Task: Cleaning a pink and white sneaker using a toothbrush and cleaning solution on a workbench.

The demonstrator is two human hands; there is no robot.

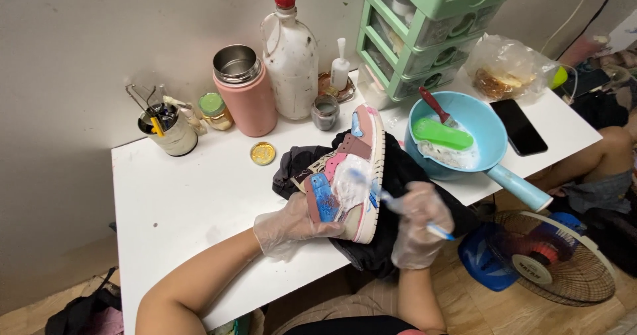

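A pink, blue and cream high-top sneaker [348, 175] lies on its side over a dark cloth [391, 175] at the front edge of the white tabletop [179, 195], its side panel smeared with white foam. The left hand [288, 227], in a thin clear glove, is clamped on the heel end of the shoe, fingers curled over the blue patch. The right hand [419, 223], gloved the same way, is closed around a toothbrush [391, 201] with a pale blue-and-white handle; its head appears to rest in the foam, though the suds blur it.

Just right of the shoe sits a light blue basin [494, 142] with a long handle, holding soapy water, a green brush [442, 134] and a red-handled brush [436, 106]. A black phone [522, 126] lies beside it. Behind the shoe stand a pink flask [245, 96] with an open steel mouth, a cloudy bottle [290, 59] with a red cap, a small grey jar [325, 112] and a gold lid [263, 153]. A cup of tools [167, 128] stands at the far left, green drawers [424, 29] at the back right. A fan [551, 258] sits on the floor.
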